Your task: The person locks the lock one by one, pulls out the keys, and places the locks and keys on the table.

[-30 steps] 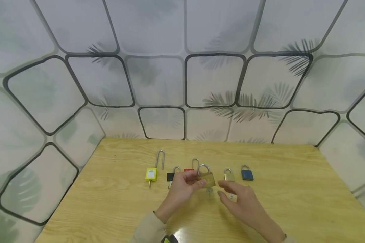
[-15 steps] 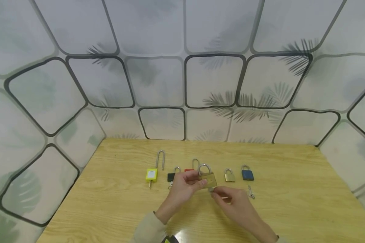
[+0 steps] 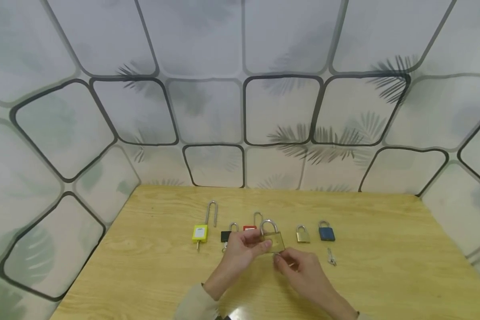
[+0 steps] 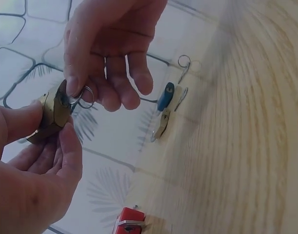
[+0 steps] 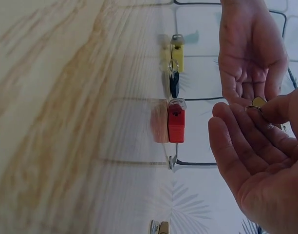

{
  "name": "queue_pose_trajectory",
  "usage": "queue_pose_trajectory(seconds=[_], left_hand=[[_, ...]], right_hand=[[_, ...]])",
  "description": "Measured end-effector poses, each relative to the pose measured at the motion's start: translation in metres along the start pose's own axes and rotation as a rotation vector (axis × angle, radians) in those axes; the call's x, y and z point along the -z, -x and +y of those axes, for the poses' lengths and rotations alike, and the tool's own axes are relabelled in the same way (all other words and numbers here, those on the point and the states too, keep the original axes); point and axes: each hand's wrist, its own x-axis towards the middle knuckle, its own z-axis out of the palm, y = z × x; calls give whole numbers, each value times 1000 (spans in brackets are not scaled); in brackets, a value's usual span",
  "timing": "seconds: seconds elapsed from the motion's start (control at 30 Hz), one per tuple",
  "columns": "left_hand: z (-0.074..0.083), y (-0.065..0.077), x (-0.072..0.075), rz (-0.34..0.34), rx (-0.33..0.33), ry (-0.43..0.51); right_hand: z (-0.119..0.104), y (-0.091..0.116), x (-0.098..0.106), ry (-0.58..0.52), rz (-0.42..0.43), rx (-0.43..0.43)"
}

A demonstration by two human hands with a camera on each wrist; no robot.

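Note:
In the head view my left hand grips a large brass padlock by its body, thumb on the front face. The padlock's shackle points up and leans a little left. My right hand is at the padlock's underside, thumb and forefinger pinching a key there. A thin key ring hangs by the right thumb in the left wrist view, right at the keyhole end of the padlock. The key's blade is hidden. The right hand's other fingers are loosely bent below the pinch.
Behind the hands, a row of padlocks lies on the wooden table: yellow long-shackle, black, red, small brass and blue. Loose keys lie before the blue one. A patterned wall stands behind.
My right hand has moved left to the padlock and taken hold of the key, which hung free below it. The keys before the blue padlock have come into view. The left hand keeps its grip.

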Motion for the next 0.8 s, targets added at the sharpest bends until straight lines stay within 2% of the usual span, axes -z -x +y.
queue_pose_trajectory(seconds=[0.17, 0.37, 0.47, 0.63, 0.8], left_hand=[[1, 0, -1, 21, 71, 91], [1, 1, -1, 21, 104, 146], [3, -3, 5, 41, 114, 194], [10, -12, 26, 105, 82, 229], [13, -14, 39, 110, 89, 231]], right_hand=[[-2, -1, 0, -33, -12, -7], [-5, 0, 2, -71, -16, -43], [-5, 2, 1, -53, -43, -70], [-1, 4, 0, 36, -131, -153], [4, 2, 4, 183, -161, -274]])
